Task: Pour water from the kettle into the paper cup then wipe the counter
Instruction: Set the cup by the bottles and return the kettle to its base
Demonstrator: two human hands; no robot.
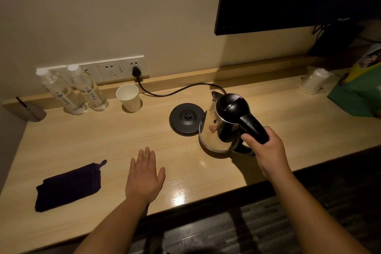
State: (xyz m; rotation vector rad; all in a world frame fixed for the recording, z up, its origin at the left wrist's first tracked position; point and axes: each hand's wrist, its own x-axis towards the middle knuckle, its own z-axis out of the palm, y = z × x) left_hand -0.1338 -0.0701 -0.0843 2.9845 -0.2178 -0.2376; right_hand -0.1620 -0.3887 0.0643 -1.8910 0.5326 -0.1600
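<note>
So the right hand (266,150) has its fingers (250,139) clamped around the black handle of the kettle (223,123), and the kettle is already off its round base (186,118), sitting just to the right of it, touching or nearly touching. Can't tell for sure if the bottom is resting on the surface (103,140) or lifted a hair, it looks slightly tilted.

The thing that matters for the pour: the paper cup (128,98) is way over at about 10 o'clock from the kettle, back near the wall, with the base sitting between the two. The spout points off toward roughly 11 o'clock, so it's already aimed more or less the right way, and the kettle's handle-to-spout line runs from the hand up and left. My guess is the next move is a carry up and left across the base, then a tip over the cup's open mouth. Cup stands upright and looks empty.

Left hand (144,179) is flat, palm down, fingers together and holding nothing, at about 5 o'clock from the cup. It's the nearer hand to the dark cloth (69,186), which lies folded just to its left at 9 o'clock, so that's probably the wiping hand later. The power cord (175,90) trails behind the base, worth not snagging.
</note>
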